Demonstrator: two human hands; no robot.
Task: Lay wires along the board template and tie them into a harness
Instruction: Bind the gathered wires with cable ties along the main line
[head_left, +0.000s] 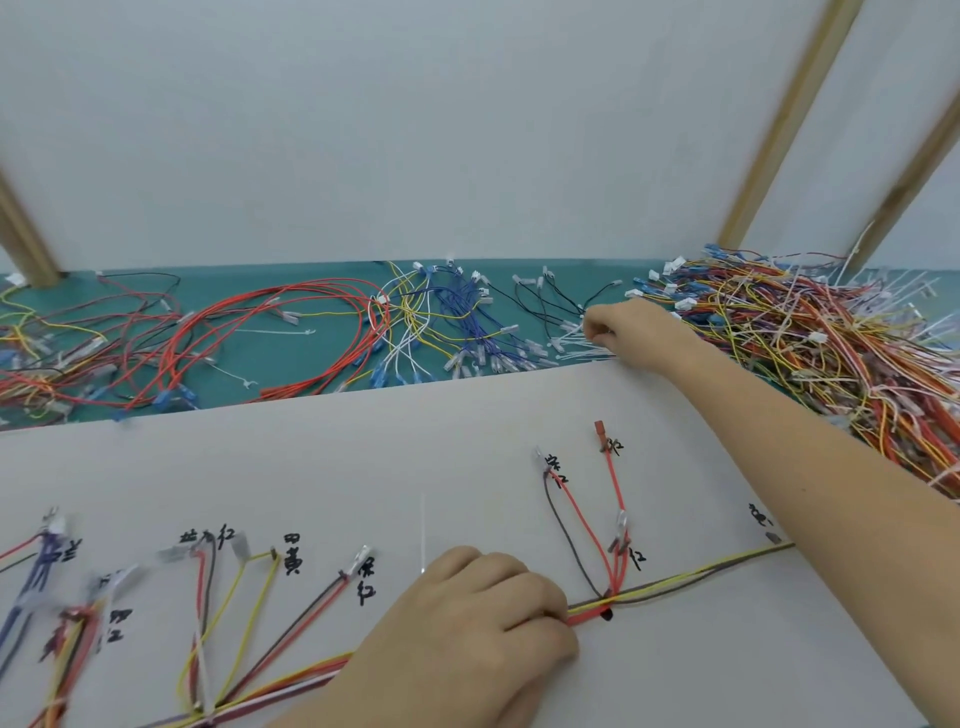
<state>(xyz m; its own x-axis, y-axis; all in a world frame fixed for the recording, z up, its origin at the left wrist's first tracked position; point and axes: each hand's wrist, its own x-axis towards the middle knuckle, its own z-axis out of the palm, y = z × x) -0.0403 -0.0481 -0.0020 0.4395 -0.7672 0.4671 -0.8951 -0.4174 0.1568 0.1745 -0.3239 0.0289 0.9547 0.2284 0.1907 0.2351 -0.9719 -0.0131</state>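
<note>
At the near edge of the board template (363, 457), the left hand (467, 618) pinches the wire bundle (675, 579) to keep it on its line, while the right hand (618, 330) closes on white cable ties (569, 348) beyond the board's far edge, presumably for tying.

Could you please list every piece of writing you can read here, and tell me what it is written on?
All are handwritten in black marker on the board template, beside wire ends:
"红"
"红"
"黄", under a mark I cannot read
"棕红", likely
The other marks, far left, centre and right, are too blurred to read.
</note>
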